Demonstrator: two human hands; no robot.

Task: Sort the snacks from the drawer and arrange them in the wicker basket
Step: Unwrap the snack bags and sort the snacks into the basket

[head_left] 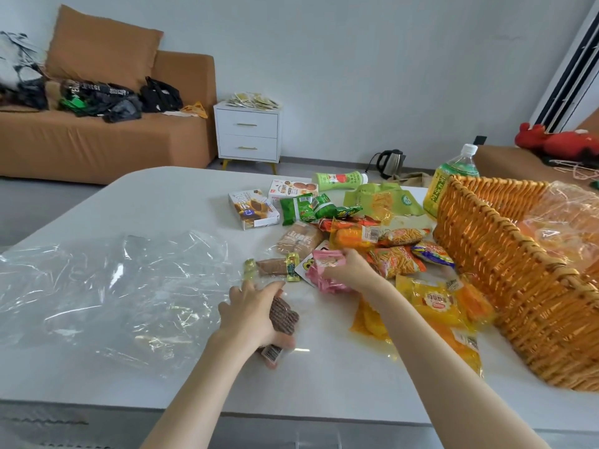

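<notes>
While the snacks (372, 234) are lying spread over the white table (155, 202) rather than in the wicker basket (505, 260), the task is looking to be in its sorting stage, with no arranging begun as far as can be seen. The basket is standing at the table's right edge and showing only crumpled clear wrap (570, 215) inside, though part of its interior is running out of view. The left hand (249, 314) is curling its fingers round a brown ridged packet (286, 316) near the front of the table, and the right hand (348, 272) is pinching a pink packet (324, 267) at the near edge of the pile. Everything else is waiting to be grouped: biscuit boxes (254, 210), green packets (301, 207), orange stick-snack bags (397, 260), yellow packets (434, 303) lying against the basket wall, a green bottle (340, 180) lying on its side, and a tall tea bottle (452, 183) standing just behind the basket. A large clear plastic sheet (107, 286) is taking up the left half of the table, crowding the room for sorted groups, and the wrap in the basket is probably going to need moving aside. Beyond the table, a white nightstand (248, 134) and a kettle (389, 162) are standing well apart from the work.
</notes>
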